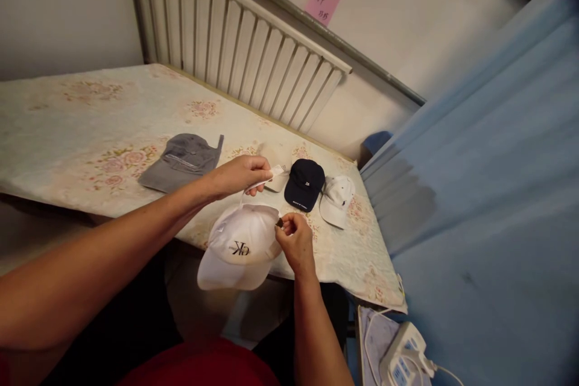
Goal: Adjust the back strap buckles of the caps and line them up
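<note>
A white cap (239, 247) with a black logo hangs over the near edge of the table (67, 132), brim toward me. My left hand (239, 175) is closed, pinching the cap's white back strap and pulling it up and away. My right hand (294, 240) is closed in a pinch on the small dark buckle at the cap's back edge. Both hands hold the same cap just above the flowered tablecloth.
A grey cap (183, 160) lies at the left on the table. A beige cap (277, 180), a navy cap (304, 184) and a white cap (337, 198) lie in a row behind my hands. A radiator (244, 42) lines the wall. A power strip (402, 353) sits at lower right beside a blue surface (488, 193).
</note>
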Tool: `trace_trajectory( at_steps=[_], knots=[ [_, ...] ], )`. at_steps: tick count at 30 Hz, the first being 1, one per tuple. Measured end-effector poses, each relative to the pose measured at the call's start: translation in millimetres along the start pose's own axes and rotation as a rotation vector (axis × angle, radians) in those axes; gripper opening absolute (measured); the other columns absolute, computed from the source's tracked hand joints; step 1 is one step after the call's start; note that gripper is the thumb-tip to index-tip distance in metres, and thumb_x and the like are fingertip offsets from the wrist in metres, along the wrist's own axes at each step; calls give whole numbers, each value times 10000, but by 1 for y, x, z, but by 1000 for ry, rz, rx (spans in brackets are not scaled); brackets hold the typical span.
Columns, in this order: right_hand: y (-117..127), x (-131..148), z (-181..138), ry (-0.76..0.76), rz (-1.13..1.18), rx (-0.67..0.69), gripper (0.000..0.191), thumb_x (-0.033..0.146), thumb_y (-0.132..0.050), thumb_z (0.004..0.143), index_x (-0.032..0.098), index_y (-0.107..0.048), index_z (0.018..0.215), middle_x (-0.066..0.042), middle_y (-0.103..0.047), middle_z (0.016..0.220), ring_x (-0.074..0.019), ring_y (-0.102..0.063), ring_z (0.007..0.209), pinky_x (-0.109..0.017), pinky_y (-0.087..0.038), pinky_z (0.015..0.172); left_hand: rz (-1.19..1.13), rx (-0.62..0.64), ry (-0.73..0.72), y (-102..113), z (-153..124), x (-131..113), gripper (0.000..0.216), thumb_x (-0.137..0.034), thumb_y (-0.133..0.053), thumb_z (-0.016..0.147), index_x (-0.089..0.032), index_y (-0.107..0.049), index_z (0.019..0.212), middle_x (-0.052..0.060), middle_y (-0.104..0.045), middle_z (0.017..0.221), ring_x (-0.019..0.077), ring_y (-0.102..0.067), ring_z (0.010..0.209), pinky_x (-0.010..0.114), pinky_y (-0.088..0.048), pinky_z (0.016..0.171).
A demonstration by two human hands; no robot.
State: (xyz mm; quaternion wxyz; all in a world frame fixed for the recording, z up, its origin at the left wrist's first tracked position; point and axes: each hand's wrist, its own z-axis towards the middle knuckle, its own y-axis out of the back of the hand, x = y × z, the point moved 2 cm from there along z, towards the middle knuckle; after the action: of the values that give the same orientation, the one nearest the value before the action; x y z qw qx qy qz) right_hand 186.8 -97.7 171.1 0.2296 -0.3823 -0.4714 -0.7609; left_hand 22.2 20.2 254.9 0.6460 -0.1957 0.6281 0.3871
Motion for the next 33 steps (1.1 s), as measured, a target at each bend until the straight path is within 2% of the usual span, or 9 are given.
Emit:
trace_trajectory(
  at_steps=[7,9,14,17,26,33],
  knots=[
    [9,13,25,97,44,-48,143,205,-581,662,198,-578,805,27,-525,700,-120,-473,616,-250,-431,626,90,-100,-23,15,17,-29,133,-260,-548,780,-173,-504,689,-19,-547,573,62,-411,445,202,-300,463],
    [8,16,30,137,27,-24,141,195,-579,665,198,-579,806,23,-528,716,-117,-479,617,-246,-432,622,152,-69,-26,16,19,-29,143,-279,-539,778,-170,-514,689,-17,-552,581,71,-422,469,210,-303,487],
    [-6,9,39,179,-43,25,147,173,-568,656,197,-591,799,23,-541,707,-118,-493,616,-244,-434,625,463,139,-20,10,22,-4,171,-271,-526,735,-170,-541,597,-16,-542,558,111,-452,549,233,-292,544],
    [-15,0,44,170,-58,31,158,175,-567,650,194,-596,805,29,-539,693,-116,-491,609,-241,-430,624,498,207,8,2,25,18,128,-231,-495,699,-178,-551,597,-15,-548,567,125,-467,582,238,-295,565],
    [-21,-6,44,127,23,76,152,178,-564,638,191,-578,788,42,-523,668,-108,-487,590,-228,-433,604,349,132,211,-11,19,66,149,-324,-495,682,-194,-521,614,-24,-477,552,113,-370,503,249,-225,489],
    [-17,1,39,102,75,155,129,190,-569,635,197,-574,763,50,-521,636,-107,-491,575,-223,-437,581,199,152,300,-14,12,76,167,-358,-574,617,-196,-537,601,-25,-450,512,106,-344,472,246,-198,477]
  ],
)
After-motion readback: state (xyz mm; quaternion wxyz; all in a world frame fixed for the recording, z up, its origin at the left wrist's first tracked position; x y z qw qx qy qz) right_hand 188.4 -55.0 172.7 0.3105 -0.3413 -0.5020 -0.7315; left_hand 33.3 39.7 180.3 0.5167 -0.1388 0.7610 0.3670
